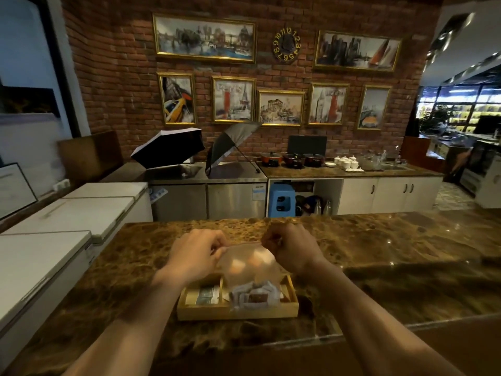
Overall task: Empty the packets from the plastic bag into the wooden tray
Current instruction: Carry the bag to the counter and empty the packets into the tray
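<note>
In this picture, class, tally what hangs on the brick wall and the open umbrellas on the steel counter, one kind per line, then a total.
Framed pictures: 7
Clock: 1
Umbrellas: 2
Total: 10

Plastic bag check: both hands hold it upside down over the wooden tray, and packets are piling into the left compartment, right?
Not quite. In the head view the packets pile into the wooden tray's right compartment. Both the left hand and right hand do hold the plastic bag.
</note>
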